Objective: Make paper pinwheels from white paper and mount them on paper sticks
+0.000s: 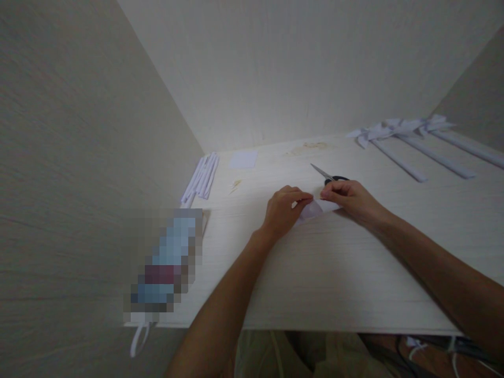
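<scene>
The left hand (285, 206) and right hand (355, 200) are pinching a white paper piece (314, 210). Its long axis is running crosswise between them.

At the centre of the frame, my left hand (285, 210) and, to its right, my right hand (354, 199) meet at a piece of paper (315, 209) between them, above the table (236, 283). The scissors (328, 177) lie just behind my right hand, tip toward the upper left. Left of centre, farther back, I have a flat sheet (243, 159), and left of that a bundle of paper rolls (200, 176) beside the side wall (98, 173). Nearer me, at lower left, lies a blurred-out object (167, 262), with a loop (139, 338) hanging past the front edge. At upper right, three tubes (435, 155) lie side by side, folded paper (405, 127) at their far ends, near the back wall (275, 68). Cables (417, 349) sit at lower right, below the tabletop.
</scene>
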A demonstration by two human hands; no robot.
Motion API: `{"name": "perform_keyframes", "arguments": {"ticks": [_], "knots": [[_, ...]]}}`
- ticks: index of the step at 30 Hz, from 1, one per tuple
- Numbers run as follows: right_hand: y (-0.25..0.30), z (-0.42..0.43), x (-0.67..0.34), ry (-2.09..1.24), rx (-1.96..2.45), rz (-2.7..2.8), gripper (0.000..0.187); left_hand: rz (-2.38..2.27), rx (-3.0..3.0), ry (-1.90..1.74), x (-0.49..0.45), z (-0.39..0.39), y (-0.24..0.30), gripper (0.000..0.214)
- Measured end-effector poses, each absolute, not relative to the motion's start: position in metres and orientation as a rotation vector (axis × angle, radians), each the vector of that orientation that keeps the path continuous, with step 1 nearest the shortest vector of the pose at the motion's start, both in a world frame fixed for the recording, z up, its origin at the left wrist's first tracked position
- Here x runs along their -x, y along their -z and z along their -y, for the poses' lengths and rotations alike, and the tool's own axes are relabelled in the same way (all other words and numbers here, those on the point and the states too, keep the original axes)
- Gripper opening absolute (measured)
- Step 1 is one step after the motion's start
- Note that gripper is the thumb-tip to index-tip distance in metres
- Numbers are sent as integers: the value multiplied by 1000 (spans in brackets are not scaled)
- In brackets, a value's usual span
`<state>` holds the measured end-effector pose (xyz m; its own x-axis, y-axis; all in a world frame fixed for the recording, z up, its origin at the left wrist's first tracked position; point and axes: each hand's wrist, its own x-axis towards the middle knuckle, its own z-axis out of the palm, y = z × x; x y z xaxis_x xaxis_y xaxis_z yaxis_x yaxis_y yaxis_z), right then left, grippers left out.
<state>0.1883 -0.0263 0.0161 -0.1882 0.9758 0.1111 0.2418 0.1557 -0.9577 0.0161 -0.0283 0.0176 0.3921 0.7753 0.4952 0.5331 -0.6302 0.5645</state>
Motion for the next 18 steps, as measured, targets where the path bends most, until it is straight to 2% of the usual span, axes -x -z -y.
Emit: {"name": "perform_keyframes", "arguments": {"ticks": [18], "knots": [[-18,23,-194,-1068,1192,1720,22,-1026,-2321,-1021,-15,28,-17,16]]}}
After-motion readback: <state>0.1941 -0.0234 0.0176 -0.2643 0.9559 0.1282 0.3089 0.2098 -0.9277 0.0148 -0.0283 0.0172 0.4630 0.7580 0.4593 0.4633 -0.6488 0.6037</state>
